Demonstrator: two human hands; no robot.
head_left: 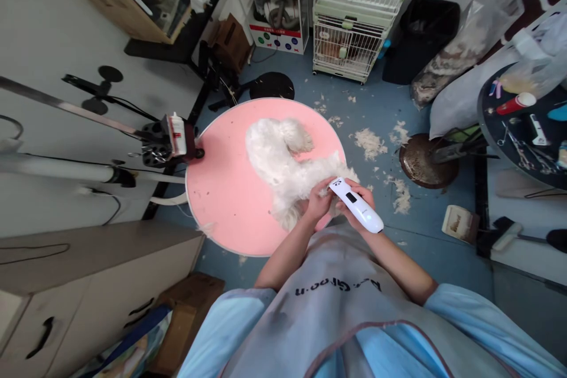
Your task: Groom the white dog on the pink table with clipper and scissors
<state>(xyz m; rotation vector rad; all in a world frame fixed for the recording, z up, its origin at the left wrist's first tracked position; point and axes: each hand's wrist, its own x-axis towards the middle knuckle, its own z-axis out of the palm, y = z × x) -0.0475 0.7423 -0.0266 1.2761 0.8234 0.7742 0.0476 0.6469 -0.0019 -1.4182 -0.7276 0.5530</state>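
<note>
A white fluffy dog (283, 156) is on the round pink table (221, 189), its near end close to my apron. My right hand (359, 196) is wrapped around a white hair clipper (361, 209) with a dark display. The clipper's head rests at the dog's near end, beside my left hand. Curled fingers of my left hand (319, 201) grip the dog there; the exact body part is hidden by fur and the hand.
Clumps of cut fur (370, 143) litter the blue floor right of the table. At far right, a dark round tray (496, 124) carries scissors and a red tube. White cages (348, 23) and a black bin (420, 41) stand behind. A tool holder (155, 144) is by the table's left edge.
</note>
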